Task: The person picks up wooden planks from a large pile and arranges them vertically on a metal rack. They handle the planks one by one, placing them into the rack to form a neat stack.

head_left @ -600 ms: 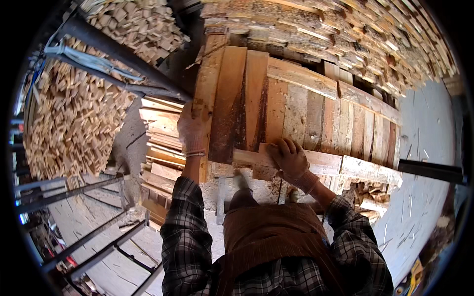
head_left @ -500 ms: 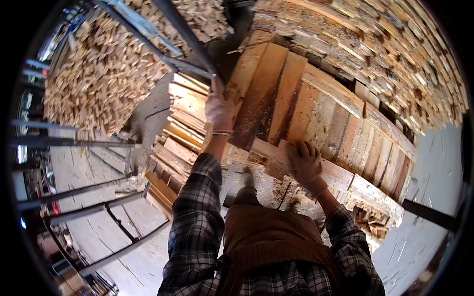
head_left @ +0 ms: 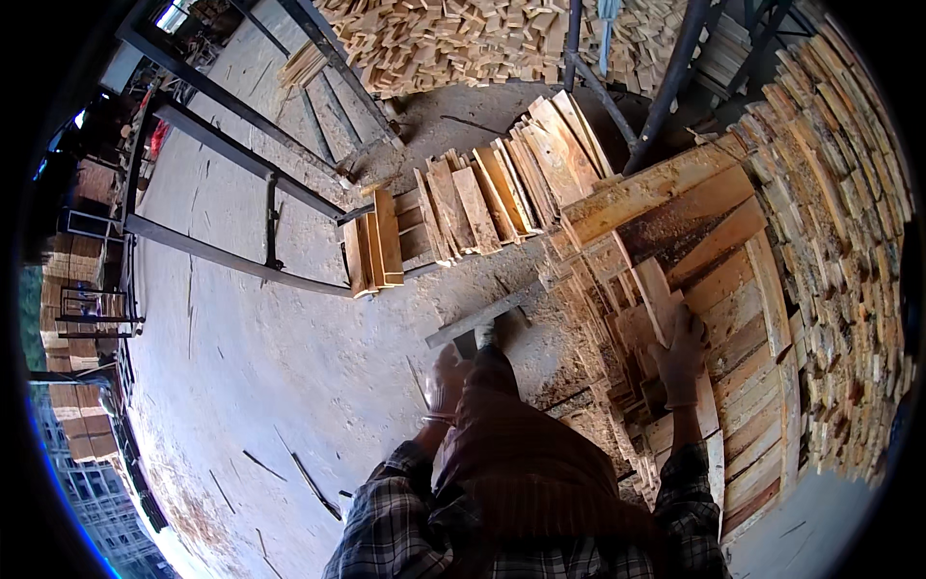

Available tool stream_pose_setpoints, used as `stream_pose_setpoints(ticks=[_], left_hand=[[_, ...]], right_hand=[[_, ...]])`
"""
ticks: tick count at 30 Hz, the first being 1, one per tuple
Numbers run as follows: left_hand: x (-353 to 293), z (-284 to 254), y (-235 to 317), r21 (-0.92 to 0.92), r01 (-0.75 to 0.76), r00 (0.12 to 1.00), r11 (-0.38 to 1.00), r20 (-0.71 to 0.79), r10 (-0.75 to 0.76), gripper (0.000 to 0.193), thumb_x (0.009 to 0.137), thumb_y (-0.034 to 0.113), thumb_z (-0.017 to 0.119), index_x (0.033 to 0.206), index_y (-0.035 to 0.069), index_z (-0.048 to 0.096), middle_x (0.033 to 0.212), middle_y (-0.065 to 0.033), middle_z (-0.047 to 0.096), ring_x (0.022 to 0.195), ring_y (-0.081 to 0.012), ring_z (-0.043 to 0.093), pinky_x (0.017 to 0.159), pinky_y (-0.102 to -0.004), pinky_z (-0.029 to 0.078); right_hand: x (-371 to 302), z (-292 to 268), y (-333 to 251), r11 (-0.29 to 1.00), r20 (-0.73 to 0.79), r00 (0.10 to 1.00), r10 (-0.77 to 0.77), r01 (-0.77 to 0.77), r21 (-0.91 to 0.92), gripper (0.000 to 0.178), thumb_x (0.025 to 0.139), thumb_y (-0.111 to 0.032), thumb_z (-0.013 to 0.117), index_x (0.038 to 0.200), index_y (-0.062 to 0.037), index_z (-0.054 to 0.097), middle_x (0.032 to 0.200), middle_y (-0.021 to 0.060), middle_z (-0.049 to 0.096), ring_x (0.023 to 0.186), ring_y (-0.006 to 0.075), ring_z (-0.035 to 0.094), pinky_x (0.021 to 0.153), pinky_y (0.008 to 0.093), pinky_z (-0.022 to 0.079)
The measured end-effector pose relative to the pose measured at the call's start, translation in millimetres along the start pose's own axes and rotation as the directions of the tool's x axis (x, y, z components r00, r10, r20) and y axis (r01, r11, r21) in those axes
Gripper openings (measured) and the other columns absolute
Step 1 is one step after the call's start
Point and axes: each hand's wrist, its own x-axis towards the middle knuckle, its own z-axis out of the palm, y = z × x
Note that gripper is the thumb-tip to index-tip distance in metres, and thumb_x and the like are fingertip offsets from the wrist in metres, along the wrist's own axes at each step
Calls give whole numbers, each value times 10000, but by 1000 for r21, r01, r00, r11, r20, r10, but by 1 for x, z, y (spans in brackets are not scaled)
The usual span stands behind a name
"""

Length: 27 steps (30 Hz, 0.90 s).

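My left hand (head_left: 445, 386), in a pale work glove, hangs low in front of my left leg with fingers loosely apart and nothing in it. Just beyond its fingertips, a narrow board (head_left: 479, 319) lies on the floor by my shoe. At the right, my gloved right hand (head_left: 680, 359) has its fingers curled over a short wooden board (head_left: 655, 295). That board rests on the near side of a low stack of planks (head_left: 730, 305), which is dusted with wood chips. The underside of the right hand's grip is hidden.
A row of upright boards (head_left: 473, 210) stands ahead, beside dark metal frames (head_left: 241, 253). Tall piles of wood rise at the right (head_left: 837, 280) and far back (head_left: 463, 43). Thin sticks (head_left: 307, 473) lie on the concrete floor at the left.
My view has swung left. My left hand has come away from the far end of the plank stack and down beside my leg. My right hand stays on the short board.
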Motion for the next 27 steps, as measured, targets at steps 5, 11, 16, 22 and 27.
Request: stream_pose_setpoints(ticks=[5, 11, 16, 22, 27], left_hand=[[59, -62, -103, -82, 383, 882, 920, -264, -391, 702, 707, 244, 754, 1304, -36, 513, 824, -115, 660, 699, -224, 630, 637, -366, 512], [220, -90, -167, 59, 449, 841, 892, -364, -399, 815, 732, 336, 784, 1384, -14, 442, 1255, -292, 574, 1151, -379, 588, 935, -408, 480], [353, -130, -235, -170, 528, 729, 832, -413, -546, 743, 790, 312, 765, 1384, -4, 450, 1332, -259, 536, 1222, -342, 547, 981, -381, 448], [501, -168, -286, 58, 387, 825, 920, -468, -317, 675, 830, 275, 733, 1378, -8, 458, 1323, -231, 555, 1209, -303, 562, 984, -372, 454], [555, -139, -279, -10, 514, 803, 858, -345, -485, 559, 901, 245, 672, 1347, -36, 485, 1164, -99, 641, 1007, -173, 613, 871, -262, 479]], right_hand=[[-3, -29, -90, 963, 2, 981, -195, 190, 191, 666, 743, -171, 762, 1348, -75, 501, 1272, 209, 495, 1149, 391, 487, 938, 463, 442], [9, 180, -255, 709, 760, 513, -400, -352, 611, 744, 807, -190, 756, 1429, -3, 391, 1350, 262, 510, 1252, 320, 520, 1009, 383, 451], [100, 384, -391, 648, 821, 334, -464, -504, 571, 915, 781, -249, 776, 1483, 14, 251, 1392, 329, 430, 1309, 371, 452, 1061, 394, 395], [178, 528, -537, 446, 839, 343, -422, -727, 522, 884, 825, -154, 736, 1492, 36, 188, 1391, 259, 477, 1232, 297, 540, 1042, 420, 411], [172, 607, -577, 300, 883, 251, -397, -874, 383, 582, 839, -209, 746, 1320, 16, 509, 1138, 125, 665, 1041, 246, 629, 982, 403, 445]])
